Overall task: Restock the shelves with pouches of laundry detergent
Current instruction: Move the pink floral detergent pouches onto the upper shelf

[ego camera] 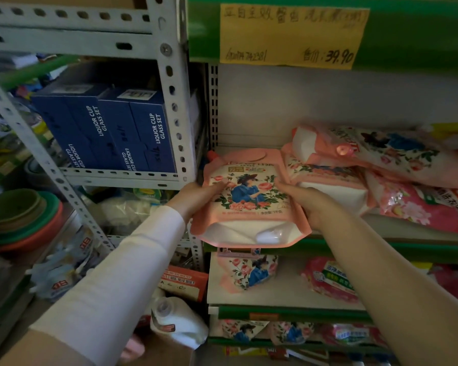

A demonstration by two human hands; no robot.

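A pink detergent pouch printed with roses and a figure in blue lies flat at the left end of the middle shelf, its bottom end sticking out past the shelf's front edge. My left hand grips its left side and my right hand grips its right side. Beside it to the right lies a stack of similar pink pouches, the top one tilted. The shelf below holds another rose pouch, and two more rose pouches lie on the lowest shelf.
A yellow price tag hangs on the green rail above. Left of the shelf stands a grey metal rack with blue glass-set boxes. Stacked bowls sit far left. A white bottle and an orange carton lie below.
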